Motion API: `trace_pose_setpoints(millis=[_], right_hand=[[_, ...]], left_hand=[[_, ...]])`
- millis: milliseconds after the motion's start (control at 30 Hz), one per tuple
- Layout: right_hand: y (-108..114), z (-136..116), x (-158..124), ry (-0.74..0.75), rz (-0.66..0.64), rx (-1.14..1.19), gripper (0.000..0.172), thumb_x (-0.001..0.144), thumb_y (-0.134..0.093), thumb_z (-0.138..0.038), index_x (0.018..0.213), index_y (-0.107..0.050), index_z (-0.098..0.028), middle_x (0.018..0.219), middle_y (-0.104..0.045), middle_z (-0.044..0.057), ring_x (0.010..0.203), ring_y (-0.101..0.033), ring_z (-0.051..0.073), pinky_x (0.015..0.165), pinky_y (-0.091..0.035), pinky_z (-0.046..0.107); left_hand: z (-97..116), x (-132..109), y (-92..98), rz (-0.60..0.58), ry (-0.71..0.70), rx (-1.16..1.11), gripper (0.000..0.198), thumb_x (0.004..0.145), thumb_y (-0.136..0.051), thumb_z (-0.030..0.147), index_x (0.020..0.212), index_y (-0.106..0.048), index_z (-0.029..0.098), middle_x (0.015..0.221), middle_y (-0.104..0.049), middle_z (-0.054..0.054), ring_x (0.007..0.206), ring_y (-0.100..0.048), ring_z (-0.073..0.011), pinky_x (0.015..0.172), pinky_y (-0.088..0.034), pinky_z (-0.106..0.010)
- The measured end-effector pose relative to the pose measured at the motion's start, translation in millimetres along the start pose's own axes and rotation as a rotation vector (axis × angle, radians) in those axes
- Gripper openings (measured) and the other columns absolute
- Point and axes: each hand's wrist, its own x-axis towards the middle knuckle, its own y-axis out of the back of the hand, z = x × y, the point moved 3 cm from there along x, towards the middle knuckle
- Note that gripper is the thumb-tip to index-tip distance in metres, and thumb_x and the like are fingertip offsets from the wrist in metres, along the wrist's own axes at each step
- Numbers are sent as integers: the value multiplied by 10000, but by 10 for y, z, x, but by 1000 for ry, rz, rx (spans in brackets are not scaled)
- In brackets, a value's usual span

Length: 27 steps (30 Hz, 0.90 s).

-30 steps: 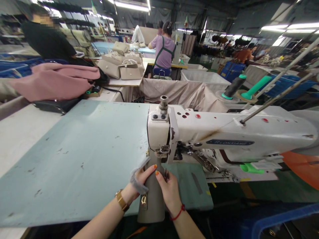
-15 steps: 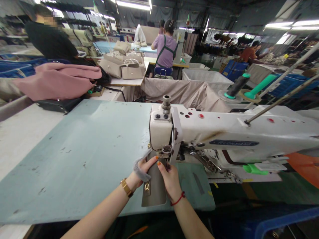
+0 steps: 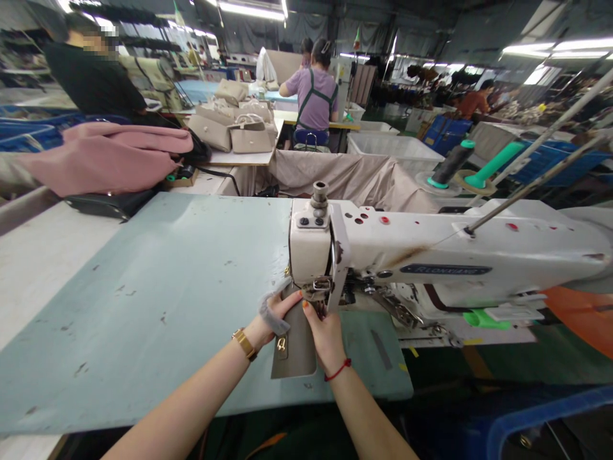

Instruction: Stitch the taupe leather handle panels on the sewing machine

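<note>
A taupe leather bag panel (image 3: 294, 350) with a gold metal clasp (image 3: 281, 345) lies under the sewing machine's presser foot (image 3: 317, 297). My left hand (image 3: 278, 312) grips its left edge, and a grey fuzzy strip (image 3: 271, 314) sits against that hand. My right hand (image 3: 325, 337) holds the right side of the panel close to the foot. The fingers of both hands hide the panel's upper part, and the needle is hidden.
The white sewing machine arm (image 3: 431, 259) extends right, with thread cones (image 3: 453, 163) beyond it. A pale green table (image 3: 143, 287) spreads left. A pink fabric bundle (image 3: 105, 156), beige handbags (image 3: 251, 137) and co-workers (image 3: 313, 96) stand further back.
The leather panel has travelled away from me under the presser foot, so less of it shows below my hands. Both hands have moved forward with it.
</note>
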Motion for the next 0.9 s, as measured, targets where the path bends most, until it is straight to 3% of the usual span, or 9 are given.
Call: trace_pose_setpoints(millis=[200, 333, 500, 733, 900], right_hand=[[92, -19, -3, 32, 30, -93, 398, 834, -554, -486, 620, -597, -153, 610, -618, 32, 591, -555, 176, 528, -371, 238], [152, -68, 27, 75, 60, -133, 415, 831, -553, -470, 541, -504, -178, 523, -538, -2, 524, -500, 148, 515, -328, 233], [148, -96, 36, 122, 45, -159, 411, 845, -535, -431, 520, -493, -183, 514, -528, -4, 511, -492, 145, 522, -331, 233], [162, -114, 23, 134, 22, -166, 420, 860, -516, -420, 511, -496, -187, 504, -537, -1, 514, -517, 154, 537, -343, 238], [164, -89, 48, 101, -13, -127, 433, 870, -500, -410, 500, -514, -185, 501, -567, 8, 519, -543, 158, 545, -357, 242]], left_hand=[[35, 41, 46, -60, -62, 12, 489, 798, -622, 423, 1240, -538, 232, 1274, -599, -100, 1174, -558, -297, 923, -521, -417], [-31, 24, 101, -128, 118, -50, 479, 787, -649, 424, 1182, -561, 169, 1074, -695, -132, 944, -679, -272, 845, -552, -410], [-109, 9, 102, -274, 338, -155, 343, 810, -613, 440, 986, -646, 147, 902, -728, -121, 807, -702, -231, 823, -552, -374], [-61, 57, 49, -296, 273, -149, 277, 796, -624, 382, 979, -618, 174, 832, -718, -93, 732, -687, -227, 767, -550, -389], [57, 18, 2, -378, 223, -129, 251, 800, -590, 387, 916, -640, 171, 790, -715, -89, 705, -668, -222, 678, -546, -331]])
